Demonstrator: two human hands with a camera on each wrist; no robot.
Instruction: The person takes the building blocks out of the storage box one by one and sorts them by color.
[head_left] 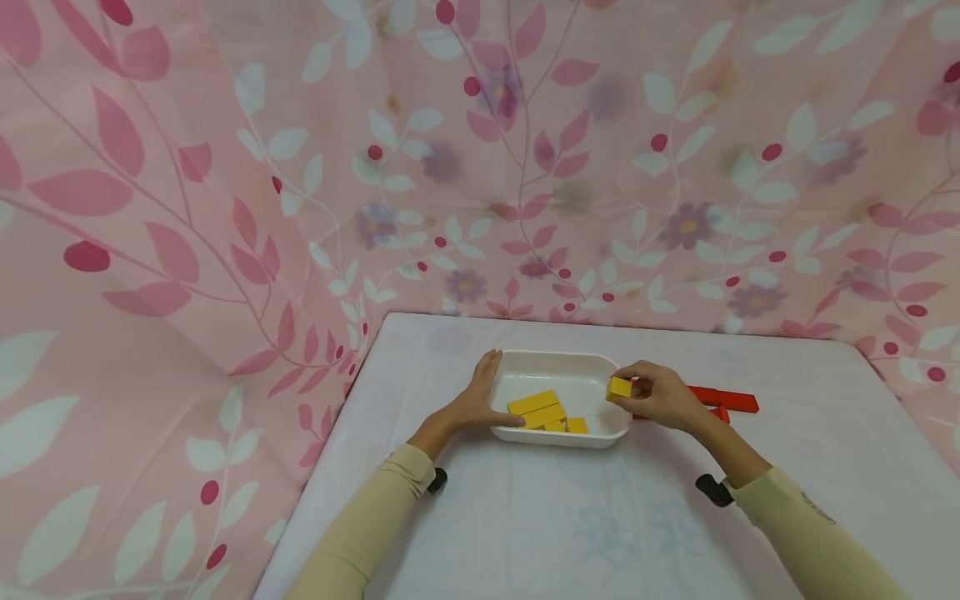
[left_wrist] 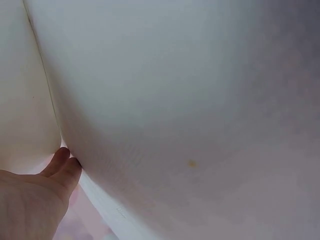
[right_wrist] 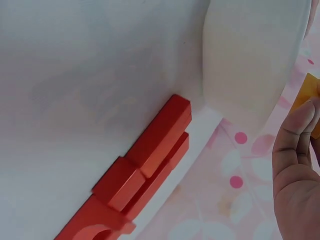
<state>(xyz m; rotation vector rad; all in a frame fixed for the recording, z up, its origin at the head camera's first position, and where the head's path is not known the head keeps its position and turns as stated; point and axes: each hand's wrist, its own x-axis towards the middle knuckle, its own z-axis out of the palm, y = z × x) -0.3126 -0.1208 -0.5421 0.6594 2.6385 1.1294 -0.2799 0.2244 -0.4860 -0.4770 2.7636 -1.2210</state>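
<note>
A white rectangular tray [head_left: 581, 387] stands on the table with several yellow blocks [head_left: 537, 402] at its left and near side. My left hand [head_left: 474, 404] holds the tray's left end, thumb over the near rim and fingers along the outside. In the left wrist view, fingertips [left_wrist: 74, 165] lie against the tray's pale wall. Above the tray's right rim, my right hand [head_left: 666, 398] pinches a small yellow block [head_left: 618, 388] between thumb and fingers. The right wrist view shows only part of this block [right_wrist: 303, 95] at its edge.
Right of the tray lie several red blocks [head_left: 737, 402], partly covered by my right hand in the head view. One red piece [right_wrist: 95, 220] has a curved cutout. The white-covered table [head_left: 540, 525] ends at a pink leaf-patterned curtain [head_left: 480, 208].
</note>
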